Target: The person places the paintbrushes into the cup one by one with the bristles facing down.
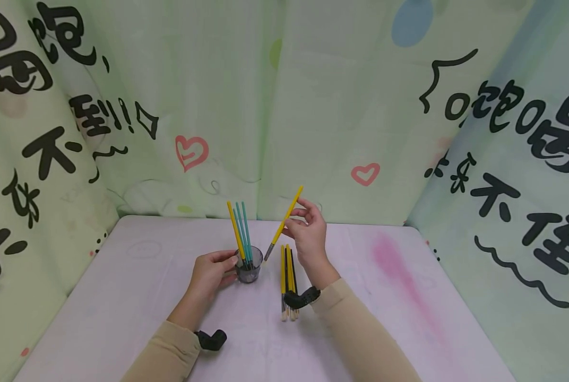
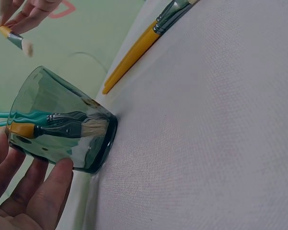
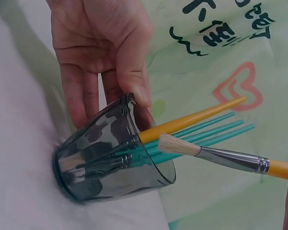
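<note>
Three curtained sides [image 1: 322, 132] edge the table [image 1: 136, 281]; left grip [image 1: 209, 271] clasps cup [image 1: 249, 276], right grip [image 1: 310, 233] paintbrush [image 1: 278, 233].

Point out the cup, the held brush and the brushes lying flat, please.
Cup [image 2: 57, 100]: left wrist view, side wall.
Held brush [image 3: 232, 159]: right wrist view, metal ferrule.
Brushes lying flat [image 1: 283, 270]: head view, one yellow handle.

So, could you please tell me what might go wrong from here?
The raised yellow-handled paintbrush slants in the right hand, its bristles near the rim of the see-through grey cup, and might snag there. Teal-handled brushes jut well above that rim, so the cup could tip if the left hand loosens. In the head view, the right wrist's black attachment overlaps the yellow-handled brushes lying flat, and might nudge them.
</note>
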The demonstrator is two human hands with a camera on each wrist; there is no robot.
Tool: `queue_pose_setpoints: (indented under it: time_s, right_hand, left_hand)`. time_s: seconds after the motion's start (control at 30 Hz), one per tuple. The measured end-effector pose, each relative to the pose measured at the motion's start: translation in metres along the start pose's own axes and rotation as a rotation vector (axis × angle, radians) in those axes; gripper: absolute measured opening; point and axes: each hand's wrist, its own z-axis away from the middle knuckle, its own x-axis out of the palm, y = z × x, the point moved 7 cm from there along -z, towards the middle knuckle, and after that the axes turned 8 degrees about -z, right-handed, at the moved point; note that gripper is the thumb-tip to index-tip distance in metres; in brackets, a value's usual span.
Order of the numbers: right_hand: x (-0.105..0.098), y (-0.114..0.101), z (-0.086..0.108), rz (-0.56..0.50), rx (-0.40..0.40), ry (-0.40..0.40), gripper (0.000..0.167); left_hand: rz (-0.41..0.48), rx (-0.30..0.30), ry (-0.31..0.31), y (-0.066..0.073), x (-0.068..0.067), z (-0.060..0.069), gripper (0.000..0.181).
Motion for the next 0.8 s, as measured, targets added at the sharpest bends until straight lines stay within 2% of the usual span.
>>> queue_pose_setpoints:
  time_s: [0.23, 0.53, 0.8]
  right_hand:
    - [0.01, 0.005, 0.001, -0.016, -0.011, -0.004, 0.057]
    - [0.021, 0.017, 0.001, 0.11, -0.064, -0.038, 0.054]
    - [0.028, 0.033, 0.001, 0.21, -0.064, -0.091, 0.054]
  left_hand:
    - [-0.013, -0.008, 0.007, -0.001, 0.0, -0.002, 0.029]
    - [-0.013, -0.007, 0.007, -0.002, 0.001, -0.002, 0.029]
    - [0.0, 0.008, 0.003, 0.0, 0.0, 0.0, 0.03]
